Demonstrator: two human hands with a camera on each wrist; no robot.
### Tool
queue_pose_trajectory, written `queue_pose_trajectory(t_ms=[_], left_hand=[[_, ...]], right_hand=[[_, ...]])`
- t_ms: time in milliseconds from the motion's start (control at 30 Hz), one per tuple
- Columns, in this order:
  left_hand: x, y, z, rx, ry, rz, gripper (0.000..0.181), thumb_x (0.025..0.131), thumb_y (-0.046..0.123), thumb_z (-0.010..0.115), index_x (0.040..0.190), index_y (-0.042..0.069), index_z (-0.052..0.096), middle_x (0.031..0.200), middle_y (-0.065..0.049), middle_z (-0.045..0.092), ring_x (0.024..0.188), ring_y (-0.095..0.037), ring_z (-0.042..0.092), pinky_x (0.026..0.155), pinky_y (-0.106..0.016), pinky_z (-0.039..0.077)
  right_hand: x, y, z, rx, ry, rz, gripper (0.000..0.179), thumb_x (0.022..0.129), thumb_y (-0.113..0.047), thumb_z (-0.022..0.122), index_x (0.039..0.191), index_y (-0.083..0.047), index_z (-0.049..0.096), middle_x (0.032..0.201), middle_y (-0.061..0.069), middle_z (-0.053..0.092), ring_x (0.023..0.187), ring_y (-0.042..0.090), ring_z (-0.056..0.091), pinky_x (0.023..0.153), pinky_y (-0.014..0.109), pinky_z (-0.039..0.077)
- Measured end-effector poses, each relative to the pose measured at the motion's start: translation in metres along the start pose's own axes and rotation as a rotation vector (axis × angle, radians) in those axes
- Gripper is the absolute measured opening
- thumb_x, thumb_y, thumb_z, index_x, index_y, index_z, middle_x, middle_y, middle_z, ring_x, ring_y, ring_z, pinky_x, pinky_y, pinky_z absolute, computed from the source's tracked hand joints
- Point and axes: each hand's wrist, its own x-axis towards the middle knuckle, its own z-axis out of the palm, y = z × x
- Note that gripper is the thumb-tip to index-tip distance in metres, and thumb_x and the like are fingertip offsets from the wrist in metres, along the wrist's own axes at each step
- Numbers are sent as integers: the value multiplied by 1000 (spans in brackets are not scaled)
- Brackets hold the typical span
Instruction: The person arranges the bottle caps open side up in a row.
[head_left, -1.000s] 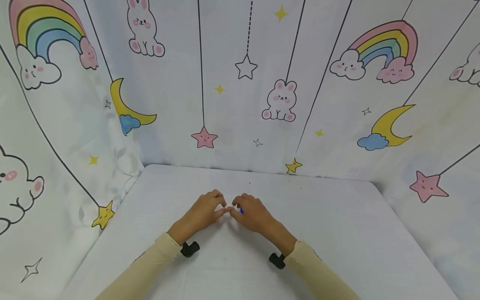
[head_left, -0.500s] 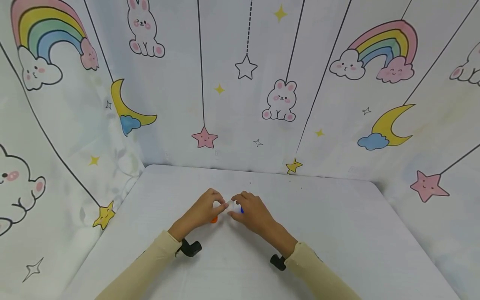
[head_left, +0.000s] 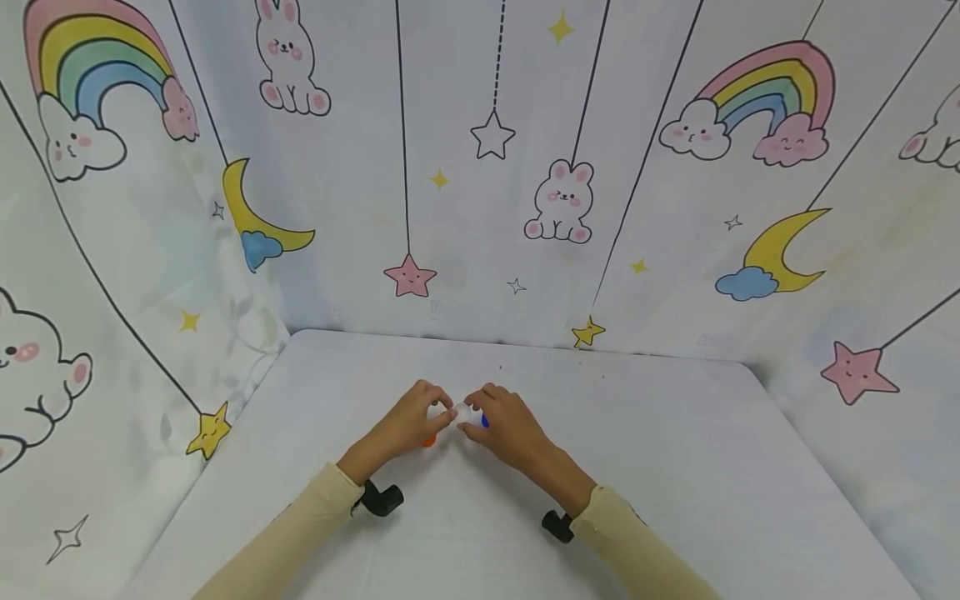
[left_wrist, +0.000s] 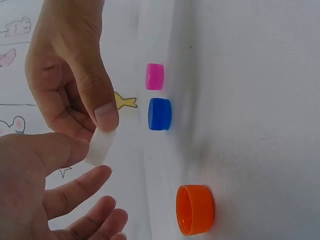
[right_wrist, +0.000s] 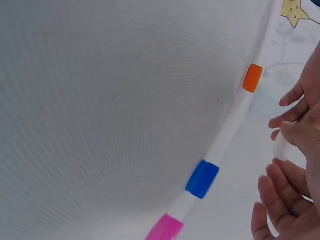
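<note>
Between both hands, raised above the table, is a small whitish, translucent piece [left_wrist: 101,146], shaped like a bottle cap but partly covered by fingers. My left hand [head_left: 405,423] pinches it with thumb and index finger. From the other side my right hand [head_left: 512,425] holds it, its thumb on the edge. Below on the table stands an orange bottle cap [left_wrist: 195,210], its hollow side visible in the left wrist view. A blue cap [left_wrist: 160,114] and a pink cap [left_wrist: 155,76] stand beyond it, near the right hand; the head view mostly hides them.
A white cloth covers the table [head_left: 465,533]. Behind and at the sides hang white curtains [head_left: 465,217] printed with rabbits, stars, moons and rainbows. Black wrist cameras [head_left: 381,498] sit under both wrists.
One second ago the fingertips met closely over the piece. They have since drawn slightly apart, showing the whitish piece, and the orange cap has come into view below the left hand.
</note>
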Motion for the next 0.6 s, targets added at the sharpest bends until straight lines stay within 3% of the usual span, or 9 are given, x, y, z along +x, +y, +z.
queue_pose_trajectory(t_ms=[100,267,600], left_hand=[[0,-2,1,50,-5,54,18,97,22,69,112,13,65,118,-13,53,112,-29,54,92,-43,47],[-2,-3,2,126,-35,118,23,94,20,73,115,13,68,124,-8,51,118,-28,51,97,-46,43],[-4,-6,3,196,-67,151,25,89,21,79,110,14,67,119,-5,53,109,-26,52,90,-45,43]], right_hand=[[0,0,-1,20,-47,24,35,90,-33,77,116,-11,69,105,0,63,92,15,58,82,35,51],[0,0,-1,25,-118,40,34,89,-31,77,116,-11,70,102,-1,63,92,16,59,80,36,51],[1,-1,2,53,-202,64,32,89,-31,78,115,-14,72,105,-3,65,98,15,59,87,37,49]])
